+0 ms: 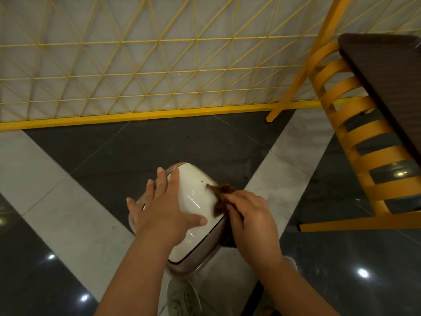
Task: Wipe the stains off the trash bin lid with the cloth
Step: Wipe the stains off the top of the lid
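The trash bin lid (196, 201) is showing glossy white with small brown specks near its far right edge, and a beige rim is running around it. The cloth (220, 197) is appearing dark brown. The floor (68, 201) is alternating dark grey and pale marbled grey tiles in diagonal bands. The screen (114, 65) is displaying a yellow lattice of triangles over white. The chair (355, 133) is showing orange-yellow slats, and the tabletop (387, 76) is looking dark brown
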Demonstrator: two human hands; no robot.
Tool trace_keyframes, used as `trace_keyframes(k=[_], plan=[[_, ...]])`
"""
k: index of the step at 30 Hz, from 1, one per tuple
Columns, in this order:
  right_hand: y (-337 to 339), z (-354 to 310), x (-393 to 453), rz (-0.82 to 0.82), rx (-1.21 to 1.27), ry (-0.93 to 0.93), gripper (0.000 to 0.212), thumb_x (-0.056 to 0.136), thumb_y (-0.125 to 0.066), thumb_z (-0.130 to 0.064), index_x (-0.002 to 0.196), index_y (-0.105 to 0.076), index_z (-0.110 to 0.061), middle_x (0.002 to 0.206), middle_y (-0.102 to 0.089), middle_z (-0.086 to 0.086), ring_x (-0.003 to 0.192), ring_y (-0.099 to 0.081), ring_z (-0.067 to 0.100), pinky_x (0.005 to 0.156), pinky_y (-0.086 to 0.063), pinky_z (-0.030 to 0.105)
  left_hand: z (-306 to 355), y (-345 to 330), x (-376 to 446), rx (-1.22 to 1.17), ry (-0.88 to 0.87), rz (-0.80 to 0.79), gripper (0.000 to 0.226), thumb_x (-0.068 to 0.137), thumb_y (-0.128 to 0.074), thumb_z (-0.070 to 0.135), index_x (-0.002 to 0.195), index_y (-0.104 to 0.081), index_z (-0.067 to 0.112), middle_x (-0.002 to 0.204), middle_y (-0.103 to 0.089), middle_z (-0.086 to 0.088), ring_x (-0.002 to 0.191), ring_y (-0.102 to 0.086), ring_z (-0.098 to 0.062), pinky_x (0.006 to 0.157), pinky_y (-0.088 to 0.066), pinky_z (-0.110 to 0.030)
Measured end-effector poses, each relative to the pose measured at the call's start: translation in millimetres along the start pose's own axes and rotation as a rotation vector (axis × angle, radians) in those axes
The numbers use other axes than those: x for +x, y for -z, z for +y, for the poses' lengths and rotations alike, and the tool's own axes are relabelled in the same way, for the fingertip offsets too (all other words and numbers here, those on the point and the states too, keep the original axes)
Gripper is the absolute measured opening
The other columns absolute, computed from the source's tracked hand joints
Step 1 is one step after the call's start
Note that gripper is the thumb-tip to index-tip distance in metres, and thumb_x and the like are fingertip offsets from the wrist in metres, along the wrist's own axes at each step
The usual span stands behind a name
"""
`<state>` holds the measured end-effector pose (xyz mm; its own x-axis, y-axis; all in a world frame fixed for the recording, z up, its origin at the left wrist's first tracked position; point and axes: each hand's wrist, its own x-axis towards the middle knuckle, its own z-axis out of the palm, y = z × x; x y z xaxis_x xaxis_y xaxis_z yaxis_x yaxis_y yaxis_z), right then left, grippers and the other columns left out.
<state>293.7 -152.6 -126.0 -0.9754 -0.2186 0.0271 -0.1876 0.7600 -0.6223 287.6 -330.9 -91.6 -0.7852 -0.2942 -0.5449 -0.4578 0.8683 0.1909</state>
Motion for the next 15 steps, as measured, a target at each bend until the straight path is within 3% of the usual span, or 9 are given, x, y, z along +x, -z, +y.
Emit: trace_keyframes(k=[4, 7, 10, 13, 15], plan=[[-3, -15, -18, -0.057, -0.109, 0.211, 0.027, 0.085, -0.059, -0.023, 0.109, -0.066, -0.031, 0.114, -0.062, -0.01, 0.103, -0.053, 0.013, 0.083, -0.047, 0.019, 1, 0, -2, -0.025, -0.007, 0.017, 0.121, 0.07, -0.07, 0.062, 0.149, 0.018, 0.036, 0.159, 0.021, 0.007, 0.148, 0.012, -0.022, 0.113, 0.003, -0.062], [-3, -4, 5, -0.041, 0.016, -0.007, 0.025, 0.092, -0.051, -0.023, 0.111, -0.066, -0.03, 0.111, -0.061, -0.012, 0.105, -0.052, 0.007, 0.087, -0.035, 0.008, -2, 0, -1, -0.06, -0.002, 0.0, 0.123, 0.067, -0.071, 0.065, 0.149, 0.016, 0.038, 0.158, 0.024, 0.009, 0.148, 0.014, -0.02, 0.113, 0.002, -0.061], [-7, 13, 4, -0.032, 0.182, -0.264, 0.022, 0.095, -0.05, -0.016, 0.104, -0.064, -0.031, 0.094, -0.056, -0.019, 0.09, -0.053, -0.005, 0.083, -0.039, 0.006, -3, -1, -1, -0.076, -0.011, 0.012, 0.121, 0.068, -0.071, 0.063, 0.149, 0.016, 0.038, 0.158, 0.024, 0.009, 0.148, 0.014, -0.02, 0.113, 0.001, -0.061], [-10, 18, -28, -0.016, 0.15, -0.273, 0.023, 0.092, -0.055, -0.014, 0.102, -0.063, -0.034, 0.097, -0.06, -0.017, 0.094, -0.056, 0.0, 0.09, -0.048, 0.024, -3, -2, 0, -0.066, -0.016, 0.02, 0.121, 0.068, -0.07, 0.065, 0.149, 0.016, 0.037, 0.159, 0.023, 0.008, 0.148, 0.014, -0.021, 0.114, 0.0, -0.061], [-13, 17, -43, 0.027, 0.135, -0.218, 0.027, 0.089, -0.06, -0.012, 0.107, -0.064, -0.032, 0.104, -0.062, -0.015, 0.1, -0.056, 0.002, 0.093, -0.046, 0.022, -3, -2, 1, -0.063, -0.01, 0.007, 0.121, 0.068, -0.07, 0.065, 0.149, 0.016, 0.037, 0.159, 0.023, 0.008, 0.148, 0.014, -0.021, 0.114, 0.0, -0.061]])
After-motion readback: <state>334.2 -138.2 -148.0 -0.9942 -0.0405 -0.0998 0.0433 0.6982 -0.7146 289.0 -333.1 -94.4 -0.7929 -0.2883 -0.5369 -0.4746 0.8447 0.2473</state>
